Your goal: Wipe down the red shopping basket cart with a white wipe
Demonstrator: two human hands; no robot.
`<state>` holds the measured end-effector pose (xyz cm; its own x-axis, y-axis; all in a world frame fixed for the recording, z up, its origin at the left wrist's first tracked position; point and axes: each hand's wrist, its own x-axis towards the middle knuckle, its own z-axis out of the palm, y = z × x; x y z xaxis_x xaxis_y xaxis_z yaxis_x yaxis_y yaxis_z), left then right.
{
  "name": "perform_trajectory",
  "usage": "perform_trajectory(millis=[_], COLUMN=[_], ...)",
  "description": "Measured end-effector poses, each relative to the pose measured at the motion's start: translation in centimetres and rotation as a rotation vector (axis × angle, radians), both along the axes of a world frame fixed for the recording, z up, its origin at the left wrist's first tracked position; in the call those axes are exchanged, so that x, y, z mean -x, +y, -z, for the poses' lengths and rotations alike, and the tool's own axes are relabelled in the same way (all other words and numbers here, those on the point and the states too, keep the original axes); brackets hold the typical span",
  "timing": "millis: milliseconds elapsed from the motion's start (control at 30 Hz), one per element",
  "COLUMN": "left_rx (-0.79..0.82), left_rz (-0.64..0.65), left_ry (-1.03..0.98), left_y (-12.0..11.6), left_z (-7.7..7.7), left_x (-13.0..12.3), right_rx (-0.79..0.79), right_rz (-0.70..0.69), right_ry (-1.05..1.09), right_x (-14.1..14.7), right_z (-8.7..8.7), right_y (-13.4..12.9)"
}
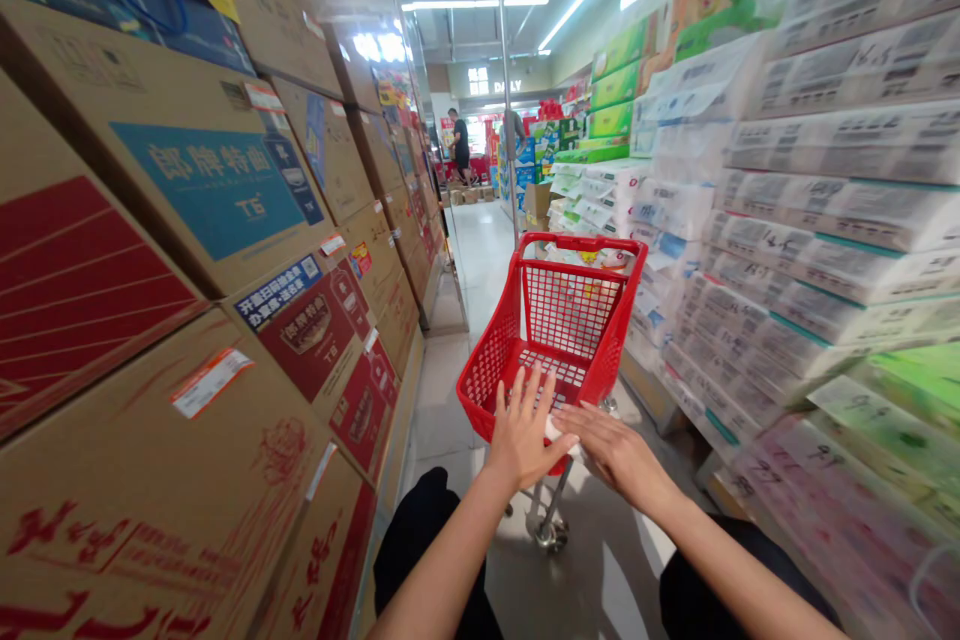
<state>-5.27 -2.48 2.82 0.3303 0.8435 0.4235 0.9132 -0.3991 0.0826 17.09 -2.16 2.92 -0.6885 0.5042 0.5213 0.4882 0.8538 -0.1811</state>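
A red plastic shopping cart (574,305) with a mesh back stands in the aisle in front of me, its basket bare inside. My left hand (523,435) is at the cart's near edge, palm down with its fingers spread. Close beside it on the right, my right hand (611,445) has its fingers stretched toward the left hand. Something small and white (553,428) shows between the two hands, partly under the right fingers; what it is I cannot make out. Metal legs and casters (551,530) show below the basket.
Stacked cardboard cartons (202,160) line the left side, close by. Wrapped paper packs (810,250) are piled high on the right. A glass panel edge and a metal pole (504,70) rise ahead. A person (459,142) in dark clothes is farther off.
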Motion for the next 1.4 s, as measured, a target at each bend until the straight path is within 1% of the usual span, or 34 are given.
perform_trajectory(millis=[67, 133, 233, 300, 333, 400, 533, 567, 633, 700, 767, 833, 867, 933, 1067, 1133, 1167, 1233, 1333, 1400], left_rx=[0.001, 0.006, 0.013, 0.014, 0.015, 0.017, 0.028, 0.03, 0.028, 0.021, 0.015, 0.011, 0.008, -0.001, -0.013, -0.014, -0.015, -0.019, -0.024, -0.029], left_rz=[0.024, 0.025, 0.028, 0.023, 0.02, 0.015, 0.025, 0.029, 0.037, 0.044, 0.046, 0.046, 0.045, 0.046, 0.07, 0.09, 0.098, 0.106, 0.109, 0.106], left_ry=[0.009, 0.016, 0.023, 0.02, 0.018, 0.014, 0.013, 0.014, 0.019, 0.024, 0.027, 0.028, 0.026, 0.022, 0.029, 0.038, 0.041, 0.042, 0.036, 0.03], left_y=[0.0, 0.1, 0.3, 0.4, 0.5, 0.5, 0.5, 0.4, 0.4, 0.4, 0.4, 0.5, 0.6, 0.6, 0.6, 0.6, 0.6, 0.5, 0.5, 0.6], left_z=[0.1, 0.1, 0.0, 0.0, 0.0, -0.1, -0.3, -0.4, -0.6, -0.7, -0.7, -0.6, -0.5, -0.5, -0.6, -0.8, -0.8, -0.9, -0.9, -0.9], left_x=[-0.5, -0.6, -0.6, -0.5, -0.5, -0.4, 0.0, 0.2, 0.4, 0.5, 0.4, 0.4, 0.3, 0.4, 0.8, 1.0, 1.0, 1.1, 0.9, 0.8], right_rx=[0.001, -0.011, -0.042, -0.062, -0.072, -0.082, -0.048, -0.044, -0.05, -0.064, -0.075, -0.084, -0.089, -0.094, -0.06, -0.048, -0.052, -0.066, -0.094, -0.112], right_rz=[-0.024, -0.005, 0.137, 0.228, 0.249, 0.227, 0.07, 0.041, 0.024, 0.087, 0.196, 0.28, 0.296, 0.273, 0.101, 0.024, 0.004, 0.021, 0.182, 0.272], right_ry=[-0.024, -0.028, 0.014, 0.038, 0.046, 0.048, -0.001, -0.016, -0.032, -0.014, 0.01, 0.024, 0.028, 0.025, -0.024, -0.056, -0.067, -0.071, -0.031, -0.013], right_x=[-0.4, -1.6, -3.6, -4.2, -4.2, -3.3, -1.2, -1.1, -1.7, -3.1, -4.5, -5.0, -4.9, -3.9, -1.1, -0.8, -1.1, -2.4, -4.9, -5.8], right_z=[-0.3, -1.0, -2.2, -2.4, -2.4, -1.9, -0.7, -0.7, -1.0, -1.5, -2.0, -2.0, -1.9, -1.3, -0.3, -0.5, -0.7, -1.5, -2.4, -2.6], right_y=[0.5, 2.1, 5.3, 6.5, 6.5, 5.5, 2.3, 2.1, 3.0, 5.0, 7.2, 8.2, 8.1, 6.5, 2.1, 1.7, 2.2, 4.4, 8.6, 10.1])
